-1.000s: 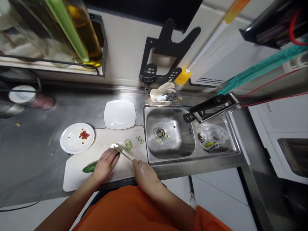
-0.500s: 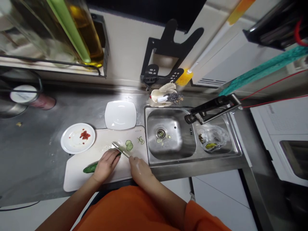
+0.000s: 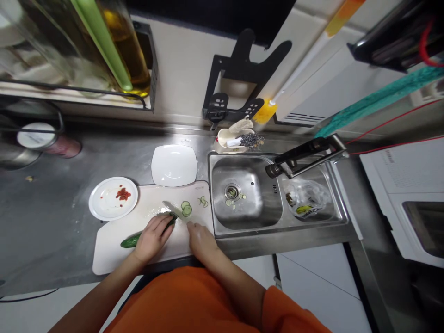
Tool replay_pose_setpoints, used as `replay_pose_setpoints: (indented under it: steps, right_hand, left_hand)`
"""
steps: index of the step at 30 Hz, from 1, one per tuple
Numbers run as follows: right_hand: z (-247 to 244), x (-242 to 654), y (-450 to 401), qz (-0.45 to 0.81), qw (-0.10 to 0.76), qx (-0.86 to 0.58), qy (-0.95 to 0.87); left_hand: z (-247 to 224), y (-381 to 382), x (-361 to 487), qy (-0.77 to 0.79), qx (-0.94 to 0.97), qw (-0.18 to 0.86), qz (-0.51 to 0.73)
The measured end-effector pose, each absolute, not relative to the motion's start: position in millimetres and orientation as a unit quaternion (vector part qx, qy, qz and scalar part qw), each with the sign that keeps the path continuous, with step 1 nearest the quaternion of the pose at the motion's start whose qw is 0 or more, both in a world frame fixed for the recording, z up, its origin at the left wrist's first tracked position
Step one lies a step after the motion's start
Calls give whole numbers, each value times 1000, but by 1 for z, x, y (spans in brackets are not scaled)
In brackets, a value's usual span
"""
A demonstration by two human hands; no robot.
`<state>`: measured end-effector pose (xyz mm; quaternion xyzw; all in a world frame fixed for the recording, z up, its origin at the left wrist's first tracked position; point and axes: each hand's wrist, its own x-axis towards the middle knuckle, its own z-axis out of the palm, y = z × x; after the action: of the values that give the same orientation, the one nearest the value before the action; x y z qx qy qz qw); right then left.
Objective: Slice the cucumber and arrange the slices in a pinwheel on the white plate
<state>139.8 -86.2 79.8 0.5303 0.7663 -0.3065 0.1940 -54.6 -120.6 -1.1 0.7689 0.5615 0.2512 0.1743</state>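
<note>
Surroundings: square plate (image 3: 174,165) and round plate (image 3: 104,210) are edging the cutting board (image 3: 114,249); slices (image 3: 186,209) are lying beside the knife (image 3: 172,209) | Pose: left hand (image 3: 152,237) is arching over and holding the cucumber (image 3: 131,240); right hand (image 3: 202,240) is gripping the knife | Position: cucumber is lying beneath the left hand, both ends protruding.

A grey metal tabletop (image 3: 62,217) stretches away left of the left hand (image 3: 154,236), and beyond it I see a pale wall (image 3: 180,69) with a black-railed shelf (image 3: 104,98). Right of the right hand (image 3: 201,238) sits a double steel sink (image 3: 258,208), white cabinet doors (image 3: 312,273) below. Light glints off the metal.
</note>
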Motion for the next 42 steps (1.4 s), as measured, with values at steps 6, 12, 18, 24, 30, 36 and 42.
replay_pose_setpoints:
  steps: [6,12,18,24,30,36,42]
  right_hand:
    - [100,154,-93,-299,203,536,763]
    - [120,155,-102,-297,230,535,757]
    - [129,153,-100,-293,235,543,751]
    - [128,153,-100,-282,218,544,760]
    - [126,154,-98,-276,223,531,769]
    - [128,149,-93,-289,235,523,767]
    - [118,144,-90,-298,219,523,768]
  left_hand:
    - [-1,-121,-54,567,767,166,252]
    - [0,-121,-53,573,764,155,252]
    - [0,-120,-54,568,769,151,252]
    - [-1,-120,-54,569,767,156,255]
    - [-1,-119,-54,564,769,158,255]
    - [-1,-120,-54,563,769,162,254]
    - [1,-120,-54,567,766,167,251]
